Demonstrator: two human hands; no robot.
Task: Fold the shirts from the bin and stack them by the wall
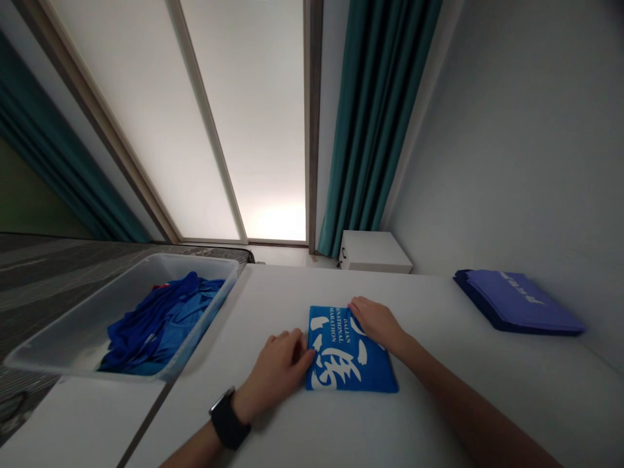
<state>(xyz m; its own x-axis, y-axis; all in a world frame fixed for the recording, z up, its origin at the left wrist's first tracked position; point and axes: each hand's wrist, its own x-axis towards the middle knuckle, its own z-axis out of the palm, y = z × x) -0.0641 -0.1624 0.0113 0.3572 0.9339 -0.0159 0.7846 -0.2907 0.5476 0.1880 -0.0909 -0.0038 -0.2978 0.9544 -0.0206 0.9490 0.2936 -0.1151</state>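
Observation:
A folded bright blue cloth (341, 364) with white lettering lies flat on the white table (439, 403) in front of me. My left hand (277, 370), with a black watch on the wrist, rests at the cloth's left edge, fingers curled against it. My right hand (375, 322) lies palm down on the cloth's upper right corner. Neither hand lifts the cloth off the table.
A pale plastic bin (73, 325) at the left holds several crumpled blue garments (160, 325). A stack of folded dark purple-blue cloths (519, 302) sits at the table's right by the wall. A white box (373, 252), teal curtains and a window lie beyond.

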